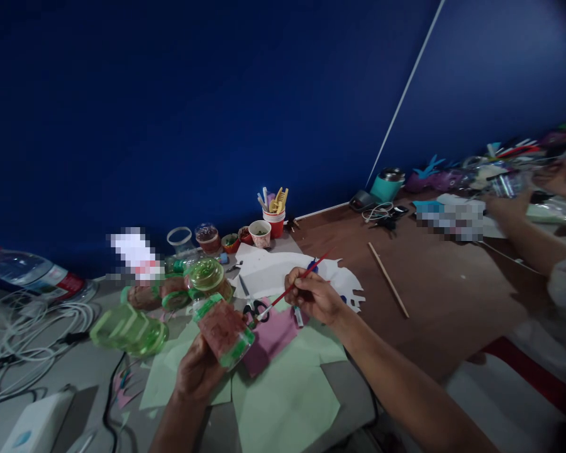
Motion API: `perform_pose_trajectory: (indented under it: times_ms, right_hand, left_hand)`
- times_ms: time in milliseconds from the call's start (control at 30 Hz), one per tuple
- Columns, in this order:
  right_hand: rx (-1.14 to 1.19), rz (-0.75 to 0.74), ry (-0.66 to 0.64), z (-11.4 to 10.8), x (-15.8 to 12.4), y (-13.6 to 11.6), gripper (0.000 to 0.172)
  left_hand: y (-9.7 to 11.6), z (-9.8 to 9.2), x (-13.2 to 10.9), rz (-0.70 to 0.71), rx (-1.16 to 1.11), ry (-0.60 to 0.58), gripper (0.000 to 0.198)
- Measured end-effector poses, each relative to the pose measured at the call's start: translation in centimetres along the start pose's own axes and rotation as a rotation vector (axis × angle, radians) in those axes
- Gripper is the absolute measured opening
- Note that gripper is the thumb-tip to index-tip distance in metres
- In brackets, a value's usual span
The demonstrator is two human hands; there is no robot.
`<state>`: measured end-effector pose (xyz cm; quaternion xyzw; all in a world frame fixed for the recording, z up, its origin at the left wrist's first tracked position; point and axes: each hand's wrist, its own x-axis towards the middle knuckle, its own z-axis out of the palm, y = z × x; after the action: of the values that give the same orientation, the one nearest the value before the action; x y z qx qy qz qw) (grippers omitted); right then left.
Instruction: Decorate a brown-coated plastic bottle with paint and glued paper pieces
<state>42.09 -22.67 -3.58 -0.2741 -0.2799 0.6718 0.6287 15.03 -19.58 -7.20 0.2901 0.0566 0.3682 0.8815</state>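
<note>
My left hand [195,371] is closed around a green plastic bottle piece painted brown [224,330], holding it tilted above the table. My right hand [314,296] pinches a thin red paintbrush [292,286], its tip pointing down-left toward the bottle piece. Under both hands lie pale green paper sheets [283,390] and a pink sheet [271,336]. Black-handled scissors [251,303] lie between my hands. A white cut-out paper shape [273,270] lies just beyond my right hand.
More green bottle pieces [127,327] lie at left by white cables [33,327] and a water bottle [28,270]. Small paint cups [259,233] and a red tool cup [276,220] stand at the back. A wooden stick [389,280] lies right. Another person's arm [528,233] reaches in.
</note>
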Motion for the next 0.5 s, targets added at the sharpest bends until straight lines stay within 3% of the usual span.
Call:
perform_pose_trajectory:
  times_ms: [133,267,500]
  right_hand:
    - [-0.046,0.062,-0.004,0.16,-0.05,0.27,0.011]
    - [-0.055,0.02,0.028,-0.16,0.23,0.14,0.011]
    - [-0.04,0.046,-0.035,0.23,-0.3,0.26,0.013]
  left_hand:
    - [0.03,0.1,0.03,-0.015,0.013,0.016,0.044]
    - [0.15,0.26,0.01,-0.005,0.025,0.039,0.044]
    - [-0.01,-0.09,0.22,-0.052,0.044,0.018,0.049]
